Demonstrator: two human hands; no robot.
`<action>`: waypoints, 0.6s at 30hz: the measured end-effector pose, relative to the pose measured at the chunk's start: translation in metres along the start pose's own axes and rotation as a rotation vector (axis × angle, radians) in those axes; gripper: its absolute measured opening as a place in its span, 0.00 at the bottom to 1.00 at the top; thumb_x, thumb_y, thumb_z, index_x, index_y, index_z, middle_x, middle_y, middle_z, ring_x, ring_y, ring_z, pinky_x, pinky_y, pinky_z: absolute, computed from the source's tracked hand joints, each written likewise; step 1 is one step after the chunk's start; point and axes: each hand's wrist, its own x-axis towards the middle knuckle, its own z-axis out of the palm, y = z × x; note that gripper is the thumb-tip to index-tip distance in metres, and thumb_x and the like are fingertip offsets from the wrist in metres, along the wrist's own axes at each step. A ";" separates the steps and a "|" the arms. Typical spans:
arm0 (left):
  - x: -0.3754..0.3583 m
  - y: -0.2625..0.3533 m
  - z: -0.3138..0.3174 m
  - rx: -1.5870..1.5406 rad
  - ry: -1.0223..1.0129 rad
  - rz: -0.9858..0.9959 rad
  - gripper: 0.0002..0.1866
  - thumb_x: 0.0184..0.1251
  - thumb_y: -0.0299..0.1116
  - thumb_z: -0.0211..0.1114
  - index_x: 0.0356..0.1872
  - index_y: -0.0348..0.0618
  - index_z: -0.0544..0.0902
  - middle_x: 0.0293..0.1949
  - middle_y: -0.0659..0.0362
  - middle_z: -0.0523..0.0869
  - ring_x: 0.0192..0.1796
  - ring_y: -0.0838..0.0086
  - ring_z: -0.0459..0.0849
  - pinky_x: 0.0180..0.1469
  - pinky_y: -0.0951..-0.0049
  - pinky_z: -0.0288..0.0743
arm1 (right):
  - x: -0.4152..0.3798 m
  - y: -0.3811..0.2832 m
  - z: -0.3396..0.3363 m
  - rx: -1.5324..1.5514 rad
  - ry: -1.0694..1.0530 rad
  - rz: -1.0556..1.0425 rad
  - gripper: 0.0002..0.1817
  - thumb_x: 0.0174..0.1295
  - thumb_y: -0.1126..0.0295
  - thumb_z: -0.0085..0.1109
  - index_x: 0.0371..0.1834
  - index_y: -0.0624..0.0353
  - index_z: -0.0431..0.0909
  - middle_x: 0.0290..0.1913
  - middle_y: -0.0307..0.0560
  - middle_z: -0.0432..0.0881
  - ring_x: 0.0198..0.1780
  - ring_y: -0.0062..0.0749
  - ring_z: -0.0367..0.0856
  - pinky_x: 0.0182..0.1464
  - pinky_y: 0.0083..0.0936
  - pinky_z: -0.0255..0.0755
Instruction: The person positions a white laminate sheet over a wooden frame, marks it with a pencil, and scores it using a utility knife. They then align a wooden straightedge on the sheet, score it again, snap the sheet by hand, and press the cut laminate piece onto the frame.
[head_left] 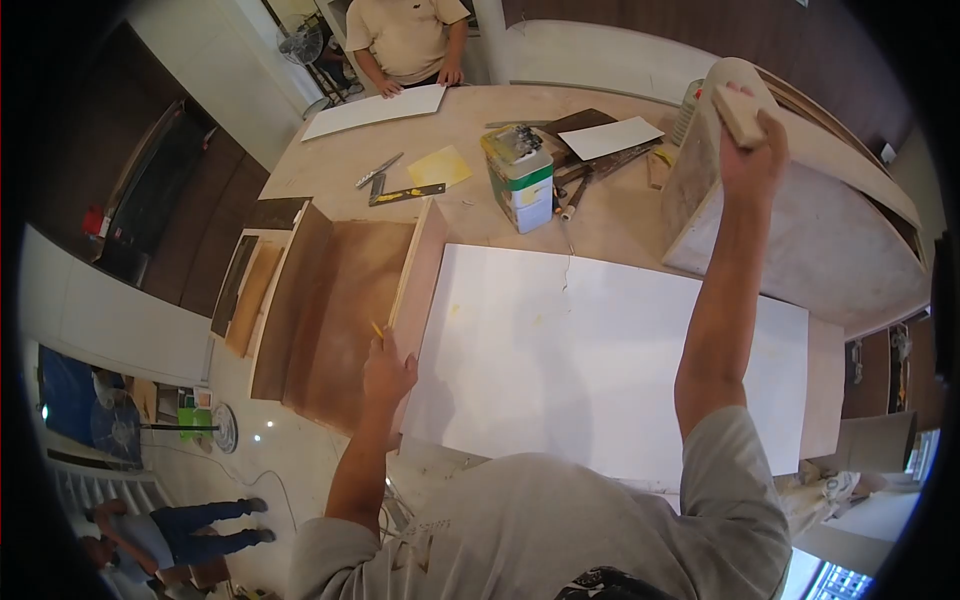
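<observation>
My right hand (753, 160) is raised at the right, its fingers closed around a small pale wood block (738, 117). Behind the block stands a large curved wooden cabinet piece (790, 225). My left hand (388, 370) grips a thin yellow pencil (378, 329), with its tip pointing up and away. That hand is at the near side wall of an open wooden box (350, 270), over the wall's edge. Between my arms a large white sheet (580, 350) lies flat on the worktable (630, 240).
A green-and-white metal can (523, 185) stands mid-table beside hand tools (570, 195). A metal square (405, 194) and yellow paper (440, 167) lie left of it. Across the table a person (408, 45) touches a white panel (375, 112). Another person (180, 535) stands lower left.
</observation>
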 end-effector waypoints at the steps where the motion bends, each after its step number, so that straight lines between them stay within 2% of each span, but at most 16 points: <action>1: 0.000 -0.003 0.001 -0.018 0.006 0.019 0.40 0.58 0.39 0.67 0.70 0.30 0.65 0.56 0.33 0.75 0.51 0.40 0.82 0.52 0.50 0.80 | -0.030 -0.001 0.012 -0.043 0.046 -0.006 0.34 0.55 0.73 0.56 0.66 0.77 0.60 0.59 0.63 0.73 0.66 0.60 0.72 0.72 0.53 0.65; 5: -0.005 -0.013 0.006 -0.067 0.128 0.114 0.40 0.58 0.38 0.68 0.70 0.29 0.65 0.56 0.33 0.74 0.54 0.40 0.79 0.55 0.50 0.78 | -0.157 0.003 0.007 -0.125 -0.010 0.060 0.33 0.56 0.73 0.56 0.66 0.73 0.62 0.58 0.63 0.75 0.65 0.58 0.74 0.72 0.53 0.65; 8: -0.002 -0.017 0.013 -0.068 0.302 0.231 0.37 0.58 0.36 0.69 0.67 0.28 0.68 0.53 0.33 0.76 0.55 0.39 0.77 0.57 0.51 0.75 | -0.248 -0.002 -0.003 -0.157 -0.079 0.150 0.32 0.58 0.70 0.60 0.67 0.66 0.64 0.55 0.58 0.77 0.59 0.52 0.78 0.64 0.49 0.73; 10: -0.004 0.003 0.010 -0.181 0.316 0.179 0.34 0.58 0.34 0.70 0.64 0.28 0.71 0.51 0.35 0.78 0.55 0.41 0.78 0.57 0.52 0.75 | -0.307 -0.010 -0.005 -0.209 -0.082 0.239 0.32 0.61 0.70 0.60 0.69 0.61 0.63 0.53 0.57 0.77 0.57 0.51 0.78 0.61 0.48 0.76; 11: -0.007 0.018 0.008 -0.237 0.323 0.148 0.32 0.58 0.33 0.70 0.63 0.28 0.73 0.50 0.36 0.79 0.54 0.42 0.78 0.57 0.53 0.74 | -0.333 -0.013 -0.012 -0.168 -0.163 0.292 0.33 0.60 0.68 0.62 0.70 0.60 0.63 0.53 0.57 0.77 0.57 0.51 0.78 0.61 0.49 0.76; 12: -0.010 0.042 0.000 -0.455 0.302 0.210 0.30 0.59 0.33 0.71 0.61 0.28 0.74 0.49 0.37 0.81 0.54 0.43 0.79 0.56 0.53 0.75 | -0.360 -0.018 -0.012 -0.258 -0.061 0.353 0.41 0.54 0.66 0.63 0.73 0.63 0.59 0.51 0.56 0.76 0.56 0.48 0.78 0.60 0.49 0.75; 13: -0.012 0.069 -0.005 -0.673 0.277 0.268 0.28 0.60 0.33 0.72 0.59 0.28 0.76 0.48 0.39 0.83 0.53 0.45 0.80 0.54 0.54 0.76 | -0.386 -0.025 -0.018 -0.258 -0.026 0.410 0.43 0.52 0.66 0.65 0.74 0.62 0.58 0.51 0.54 0.76 0.56 0.47 0.78 0.60 0.50 0.75; 14: -0.009 0.091 0.009 -0.813 0.214 0.303 0.26 0.61 0.35 0.74 0.57 0.29 0.79 0.49 0.41 0.84 0.51 0.52 0.84 0.52 0.58 0.79 | -0.410 -0.031 -0.025 -0.256 0.006 0.467 0.45 0.51 0.66 0.66 0.74 0.61 0.58 0.51 0.53 0.77 0.56 0.46 0.78 0.59 0.50 0.75; 16: -0.017 0.156 -0.016 -0.998 -0.064 0.378 0.28 0.64 0.44 0.73 0.56 0.30 0.81 0.48 0.42 0.86 0.50 0.60 0.86 0.53 0.65 0.80 | -0.451 -0.042 -0.039 -0.102 0.034 0.576 0.46 0.49 0.67 0.68 0.74 0.60 0.59 0.51 0.51 0.77 0.56 0.45 0.78 0.59 0.50 0.75; 17: -0.027 0.192 -0.034 -1.124 -0.262 0.321 0.25 0.65 0.44 0.72 0.50 0.30 0.82 0.39 0.49 0.87 0.40 0.68 0.85 0.44 0.70 0.80 | -0.472 -0.049 -0.046 -0.023 0.048 0.636 0.47 0.48 0.67 0.69 0.75 0.60 0.59 0.50 0.50 0.77 0.56 0.44 0.78 0.59 0.51 0.75; 18: -0.031 0.221 -0.035 -1.259 -0.395 0.406 0.20 0.66 0.45 0.71 0.41 0.33 0.82 0.27 0.58 0.82 0.30 0.77 0.78 0.33 0.73 0.74 | -0.490 -0.056 -0.053 -0.014 0.099 0.654 0.47 0.47 0.67 0.69 0.74 0.59 0.60 0.50 0.49 0.77 0.55 0.44 0.78 0.59 0.51 0.76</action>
